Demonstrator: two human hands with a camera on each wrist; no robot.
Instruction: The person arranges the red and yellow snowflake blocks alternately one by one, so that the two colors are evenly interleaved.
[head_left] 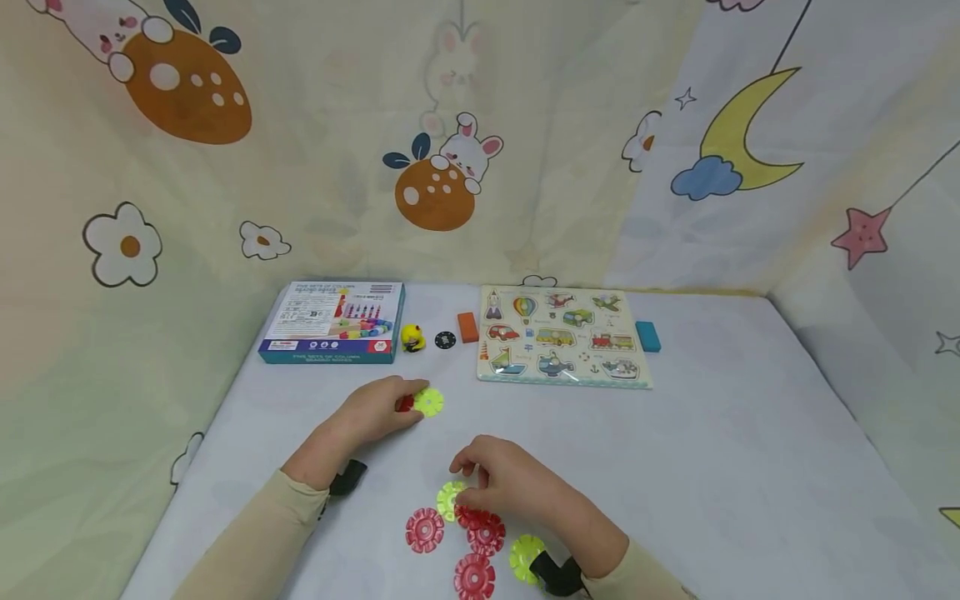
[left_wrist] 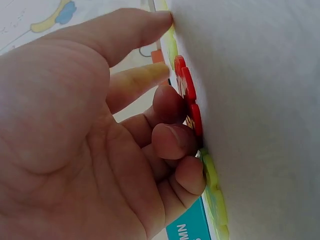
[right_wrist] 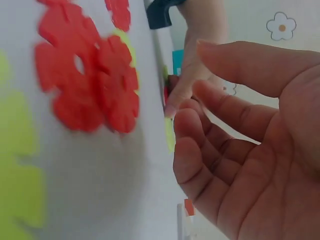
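Red discs [head_left: 475,575], relaxed empty right hand [head_left: 502,477] close by, left hand [head_left: 375,408] seemingly pinching yellow disc [head_left: 431,402]

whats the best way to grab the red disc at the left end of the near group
I'd pinch the red disc by its notched rim, thumb and finger on opposite edges, coming from above and its left. It lies flat, so the rim is what offers purchase; the yellow disc crowds its far right edge, with no disc beside its left.

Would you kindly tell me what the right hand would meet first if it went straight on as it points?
Most likely the left hand, though depth and height are hard to judge.
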